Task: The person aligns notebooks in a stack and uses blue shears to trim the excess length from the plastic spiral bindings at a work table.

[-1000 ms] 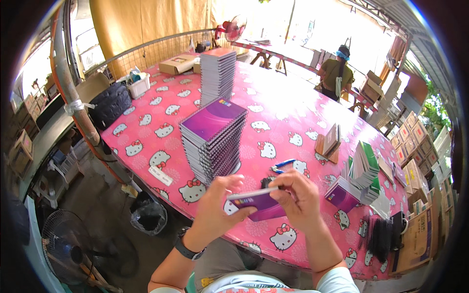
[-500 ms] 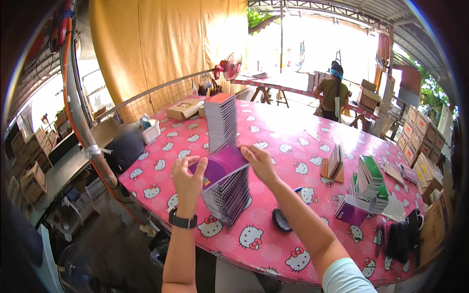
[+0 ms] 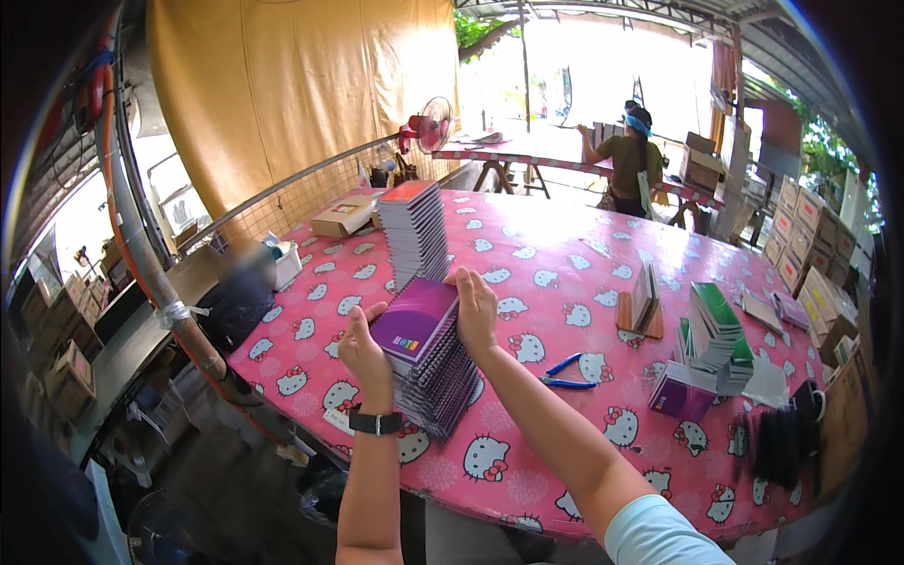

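A tall stack of purple-covered spiral notebooks (image 3: 435,381) stands in front of me, its layers a little uneven. The top notebook (image 3: 416,318) lies flat, purple cover up. My left hand (image 3: 365,350) is at its left edge, thumb raised and fingers apart. Against the right edge rests my right hand (image 3: 476,315), fingers stretched out along the side. Neither hand grips a notebook. Just behind rises a second stack of spiral notebooks with an orange-red top cover (image 3: 411,195). Blue-handled pliers (image 3: 569,373) lie to the right of my right forearm.
Green-covered booklets (image 3: 718,325), a purple notebook (image 3: 682,391) and black binding coils (image 3: 786,438) sit at the right of the pink patterned table (image 3: 527,452). A wooden stand (image 3: 642,311) is nearer the middle. Another person (image 3: 626,160) works at the far table.
The top notebook, bowed between my fingers before, now lies flat on the stack. My right hand has gone from pinching its far corner to resting along its side. The pliers now show fully.
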Demonstrator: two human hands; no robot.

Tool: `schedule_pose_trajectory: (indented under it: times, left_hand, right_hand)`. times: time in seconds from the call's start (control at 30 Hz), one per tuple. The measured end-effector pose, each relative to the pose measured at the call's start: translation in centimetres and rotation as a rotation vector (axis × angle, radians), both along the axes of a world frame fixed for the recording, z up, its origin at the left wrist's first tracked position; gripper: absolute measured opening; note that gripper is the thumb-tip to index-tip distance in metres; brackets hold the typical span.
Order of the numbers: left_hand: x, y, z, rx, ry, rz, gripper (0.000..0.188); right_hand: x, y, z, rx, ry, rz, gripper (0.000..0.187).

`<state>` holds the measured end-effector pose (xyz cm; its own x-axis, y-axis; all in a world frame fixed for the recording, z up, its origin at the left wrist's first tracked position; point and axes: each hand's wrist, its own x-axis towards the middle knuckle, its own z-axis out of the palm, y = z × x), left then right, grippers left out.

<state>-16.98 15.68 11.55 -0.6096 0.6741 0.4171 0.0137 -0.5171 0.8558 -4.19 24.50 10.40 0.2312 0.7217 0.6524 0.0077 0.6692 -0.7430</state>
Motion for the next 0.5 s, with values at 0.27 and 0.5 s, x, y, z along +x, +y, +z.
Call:
schedule_pose_trajectory:
  times: [0.27, 0.5]
  left_hand:
    - [-0.3, 1.6, -0.9, 0.056, 0.071, 0.097, 0.042]
    - [-6.7, -7.2, -2.0, 0.082, 0.184, 0.279, 0.037]
  right_hand:
    - [1.8, -1.1, 0.0, 0.079, -0.09, 0.016, 0.041]
    - [21.2, -10.2, -3.0, 0.101, -0.741, -0.024, 0.021]
